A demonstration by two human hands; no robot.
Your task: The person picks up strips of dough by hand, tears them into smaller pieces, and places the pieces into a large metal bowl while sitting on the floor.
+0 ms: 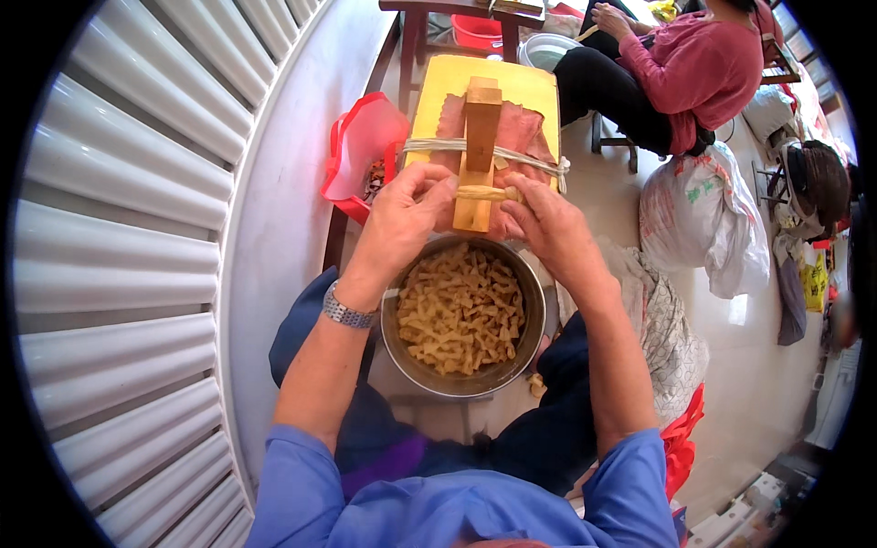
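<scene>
My left hand (411,201) and my right hand (539,215) are closed on either end of a short tan twisted piece (478,193), lying crosswise on a narrow wooden piece (471,216). An upright wooden block (482,110) stands just beyond it. These rest on pink cloth (518,128) over a yellow board (438,78), crossed by pale cord (425,143). Directly below my hands, a steel pot (397,361) holds several pale brown irregular pieces (461,324). What the tan piece is made of I cannot tell.
A red-rimmed container (352,160) is left of the board. A seated person (685,64) in pink works at upper right, near white sacks (703,210). A white radiator (128,274) runs along the left. A dark stool (416,32) and basins (548,50) stand beyond the board.
</scene>
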